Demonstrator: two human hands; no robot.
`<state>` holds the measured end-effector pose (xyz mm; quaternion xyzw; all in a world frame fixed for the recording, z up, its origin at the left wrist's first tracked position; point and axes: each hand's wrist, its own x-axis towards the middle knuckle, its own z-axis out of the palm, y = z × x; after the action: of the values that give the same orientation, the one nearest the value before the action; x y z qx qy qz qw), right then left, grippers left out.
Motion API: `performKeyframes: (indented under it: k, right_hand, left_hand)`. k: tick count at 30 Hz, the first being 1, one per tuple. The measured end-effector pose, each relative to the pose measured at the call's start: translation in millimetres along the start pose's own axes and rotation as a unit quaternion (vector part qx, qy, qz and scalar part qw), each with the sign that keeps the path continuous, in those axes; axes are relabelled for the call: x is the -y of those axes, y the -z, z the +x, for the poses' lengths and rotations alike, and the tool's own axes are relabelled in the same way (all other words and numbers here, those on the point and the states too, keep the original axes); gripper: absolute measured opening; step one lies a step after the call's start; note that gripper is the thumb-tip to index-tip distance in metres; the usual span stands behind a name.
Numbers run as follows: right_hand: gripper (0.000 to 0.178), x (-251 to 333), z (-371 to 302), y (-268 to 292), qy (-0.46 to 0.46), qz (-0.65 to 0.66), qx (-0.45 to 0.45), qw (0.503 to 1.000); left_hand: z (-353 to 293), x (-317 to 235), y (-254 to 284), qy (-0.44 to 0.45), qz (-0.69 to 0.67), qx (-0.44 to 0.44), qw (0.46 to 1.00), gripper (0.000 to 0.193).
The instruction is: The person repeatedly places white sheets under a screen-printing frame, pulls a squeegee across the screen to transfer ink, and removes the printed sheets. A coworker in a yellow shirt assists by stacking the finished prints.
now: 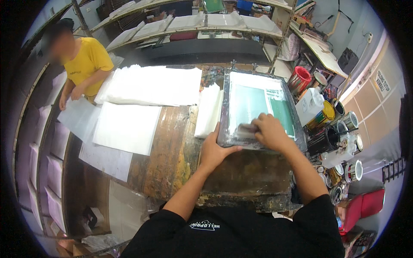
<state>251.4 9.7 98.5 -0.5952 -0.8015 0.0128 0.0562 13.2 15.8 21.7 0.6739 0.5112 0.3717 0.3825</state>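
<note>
A screen printing frame with green mesh lies on the worktable, white ink smeared along its far and left edges. My left hand grips the frame's near left corner, thumb along the front edge. Over the lower part of the mesh, my right hand is closed round a squeegee. My fingers and motion blur hide part of the squeegee. Just left of the frame, a narrow stack of white sheets lies close to my left fingers.
White paper stacks cover the table's far left. A person in a yellow shirt holds a translucent sheet there. Paint cans and a white jerrycan crowd the right side. Racks of sheets stand behind; a red chair is lower right.
</note>
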Motion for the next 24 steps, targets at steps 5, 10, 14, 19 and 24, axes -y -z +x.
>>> performKeyframes:
  k: [5,10,14,19,24]
  right_hand:
    - [0.037,29.0,-37.8,-47.8,-0.05,0.044,0.009,0.998]
    - [0.037,27.3,-21.6,-69.7,-0.049,0.008,-0.038,0.998]
    - [0.03,-19.2,54.2,-82.5,-0.089,-0.008,-0.047,0.995]
    - [0.027,-100.5,164.6,-81.2,-0.085,-0.027,-0.017,0.996]
    - [0.025,-140.5,215.3,-72.9,-0.078,0.024,-0.021,0.996]
  left_hand:
    - [-17.8,40.6,-13.7,-0.042,0.16,-0.034,0.986,0.122]
    - [-21.3,45.0,-13.7,-0.056,0.153,-0.039,0.986,0.119]
    - [-19.7,43.7,-14.1,-0.057,0.166,-0.033,0.984,0.119]
    - [-17.2,42.9,-11.1,-0.064,0.154,-0.02,0.986,0.121]
    - [-18.0,38.9,-12.1,-0.057,0.115,-0.028,0.991,0.123]
